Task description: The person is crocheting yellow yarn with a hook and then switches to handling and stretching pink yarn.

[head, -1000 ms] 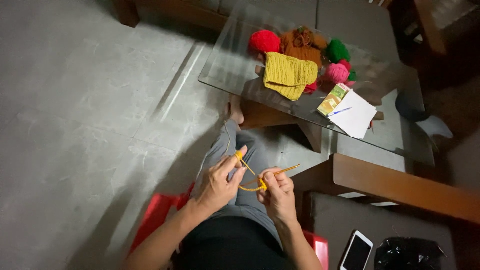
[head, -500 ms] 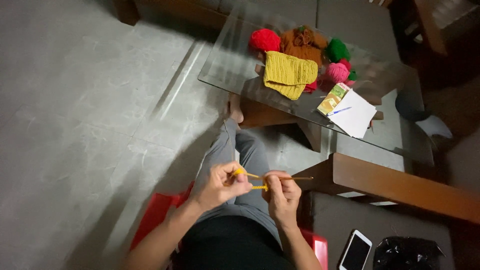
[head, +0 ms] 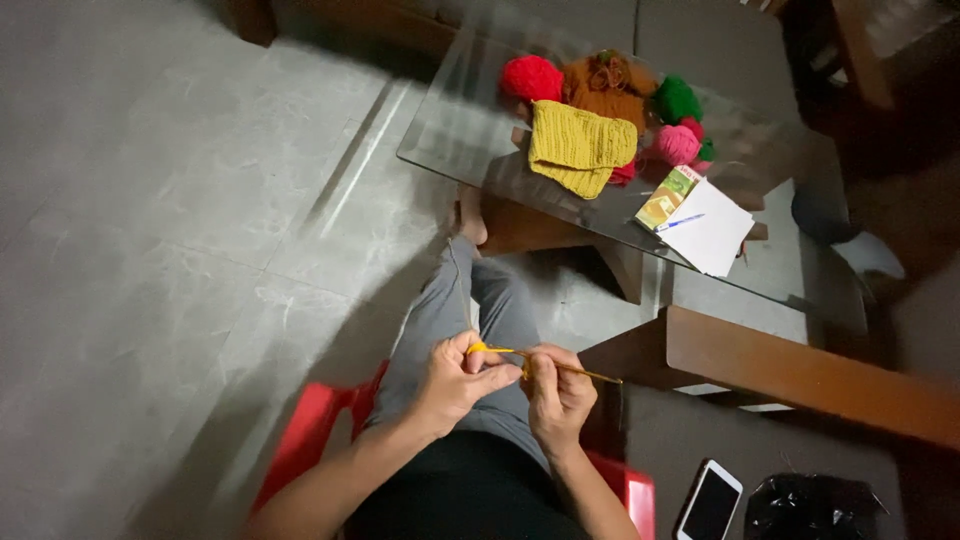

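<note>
left hand (head: pixel 455 380) fingers curled, pinching a bit of yellow yarn (head: pixel 478 348) at lower centre, right hand (head: pixel 558 395) gripped a thin crochet hook (head: pixel 575 370), chunky knitted yellow piece (head: pixel 580 148) lay on the glass table (head: pixel 460 130) up top

The table (head: pixel 470 130) has a clear, glossy glass top on brown wood legs. On it lie soft, fuzzy yarn balls (head: pixel 531 77) and a ribbed yellow knit (head: pixel 578 147), matt wool by the look, beside smooth white paper (head: pixel 712 228). The floor (head: pixel 190 200) is polished grey stone tile with a faint sheen. The stool (head: pixel 310 440) looks like shiny red plastic. The phone (head: pixel 711 500) has a glossy dark screen. The trousers (head: pixel 450 310) are matt grey cloth.
</note>
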